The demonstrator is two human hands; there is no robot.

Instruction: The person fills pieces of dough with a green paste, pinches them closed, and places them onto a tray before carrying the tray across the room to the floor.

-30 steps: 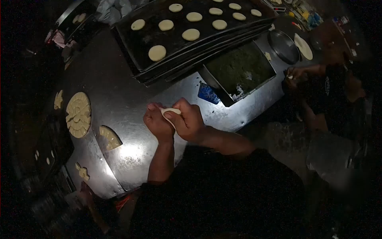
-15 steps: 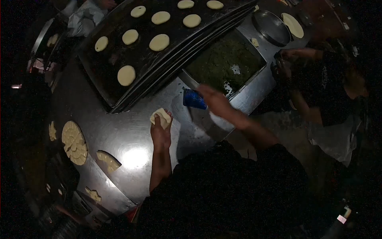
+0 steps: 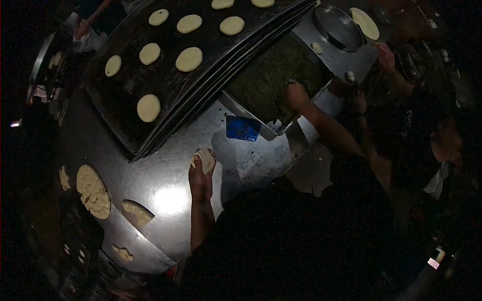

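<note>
My left hand (image 3: pixel 201 173) is closed round a piece of pale dough (image 3: pixel 203 159), held above the steel table near my body. My right hand (image 3: pixel 297 96) reaches into a rectangular metal tray (image 3: pixel 240 108) of dark green filling (image 3: pixel 261 75). Its fingers look curled down at the filling, with a small shiny spot beside them; what they grip is hidden. A blue container (image 3: pixel 243 128) with smears on it lies by the tray's near edge, between my two hands.
A stack of dark baking trays (image 3: pixel 170 85) carries several flat dough rounds (image 3: pixel 189 59). Cut dough portions (image 3: pixel 93 191) lie at left, with a dough strip (image 3: pixel 137 212). A round pan (image 3: pixel 337 27) stands at the far right, near a co-worker's hand (image 3: pixel 385 57).
My right hand has moved from above the blue container rightward into the green filling. My left hand still holds the dough. The co-worker's hands have moved apart, one towards the flat dough piece.
</note>
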